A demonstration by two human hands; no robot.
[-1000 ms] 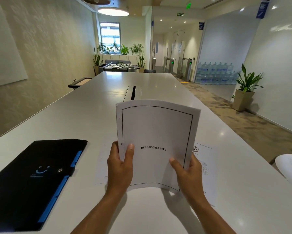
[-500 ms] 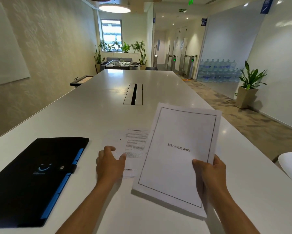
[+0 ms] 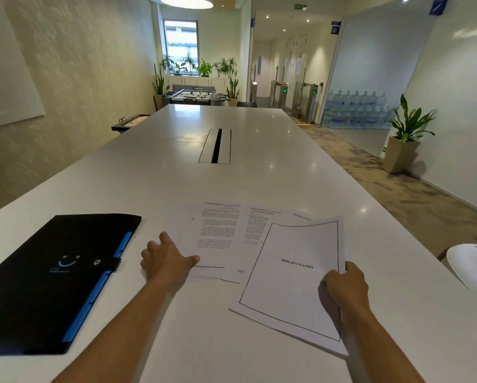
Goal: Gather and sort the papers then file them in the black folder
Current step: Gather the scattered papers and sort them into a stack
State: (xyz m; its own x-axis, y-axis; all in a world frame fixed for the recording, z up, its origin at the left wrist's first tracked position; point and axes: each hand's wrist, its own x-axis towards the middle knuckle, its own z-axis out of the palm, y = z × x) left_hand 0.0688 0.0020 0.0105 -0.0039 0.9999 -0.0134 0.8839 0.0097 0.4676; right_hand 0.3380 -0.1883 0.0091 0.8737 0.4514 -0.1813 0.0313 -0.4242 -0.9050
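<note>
The sorting had only begun: the right hand (image 3: 343,288) pinched the BIBLIOGRAPHY page (image 3: 292,277) with closed fingers, the left hand (image 3: 167,261) lay open on loose papers (image 3: 218,233) on the table (image 3: 232,175), the black folder (image 3: 46,277) was snapped shut nearby, and small print was unreadable.

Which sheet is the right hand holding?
The bordered BIBLIOGRAPHY sheet, pinched at its right edge by the right hand. The two text-filled sheets lie flat further left, the left hand on one.
</note>
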